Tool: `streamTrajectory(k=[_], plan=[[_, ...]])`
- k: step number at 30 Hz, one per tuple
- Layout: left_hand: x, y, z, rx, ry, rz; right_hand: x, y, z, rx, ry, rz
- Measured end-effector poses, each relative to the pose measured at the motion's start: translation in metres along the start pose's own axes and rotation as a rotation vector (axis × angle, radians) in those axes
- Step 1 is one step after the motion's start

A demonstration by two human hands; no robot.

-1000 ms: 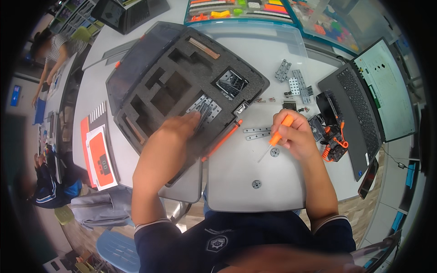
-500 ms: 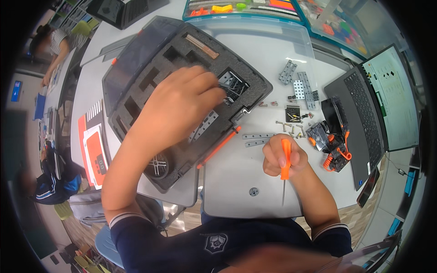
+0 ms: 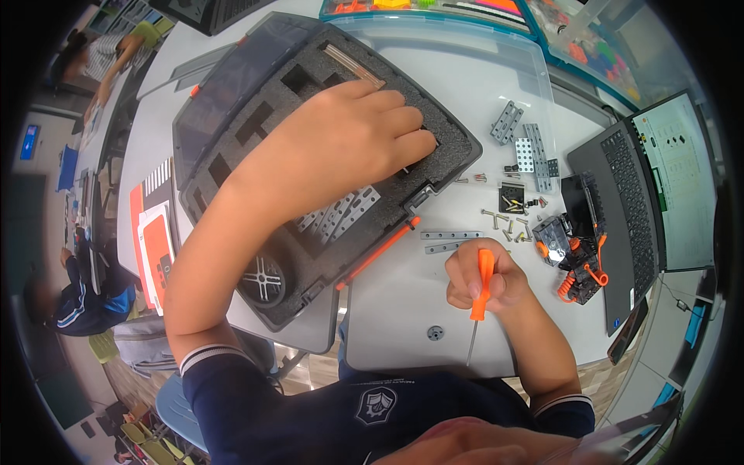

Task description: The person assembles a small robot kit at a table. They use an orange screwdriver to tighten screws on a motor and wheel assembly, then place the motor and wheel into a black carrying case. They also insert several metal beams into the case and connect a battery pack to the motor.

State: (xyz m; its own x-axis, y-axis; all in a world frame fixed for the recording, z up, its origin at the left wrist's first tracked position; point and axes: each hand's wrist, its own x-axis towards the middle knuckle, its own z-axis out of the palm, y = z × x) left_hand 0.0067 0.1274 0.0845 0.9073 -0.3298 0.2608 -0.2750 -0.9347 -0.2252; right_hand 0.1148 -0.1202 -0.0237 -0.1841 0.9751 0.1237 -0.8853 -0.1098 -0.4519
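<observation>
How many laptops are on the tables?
2. One open laptop sits at the table's right edge, past the small robot model. Another dark laptop is partly cut off at the top left. More may be out of view.

Matt black foam case insert (image 3: 256, 116), perforated bare-metal strips (image 3: 341, 217) (dull grey), glossy orange plastic screwdriver handle (image 3: 484, 283)

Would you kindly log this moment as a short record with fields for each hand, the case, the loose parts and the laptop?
Left hand: left hand reaches into a far compartment of the foam case, fingers curled down
Right hand: right hand grips an orange-handled screwdriver, shaft pointing toward the person
Case: black foam case open on the white table; grey perforated strips and a wheel in its compartments
Loose parts: metal plates and screws right of the case
Laptop: open laptop at the right edge, small orange-and-black assembly beside it
</observation>
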Motion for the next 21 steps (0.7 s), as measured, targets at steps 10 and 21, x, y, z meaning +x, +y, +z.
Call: streamTrajectory(k=[10, 21], plan=[[0.009, -0.009, -0.001, 0.019, -0.122, -0.02, -0.001, 0.001, 0.004, -0.096, 0.096, 0.047], [0.01, -0.005, 0.001, 0.021, -0.066, -0.26, -0.001, -0.001, 0.006, -0.106, 0.133, 0.075]])
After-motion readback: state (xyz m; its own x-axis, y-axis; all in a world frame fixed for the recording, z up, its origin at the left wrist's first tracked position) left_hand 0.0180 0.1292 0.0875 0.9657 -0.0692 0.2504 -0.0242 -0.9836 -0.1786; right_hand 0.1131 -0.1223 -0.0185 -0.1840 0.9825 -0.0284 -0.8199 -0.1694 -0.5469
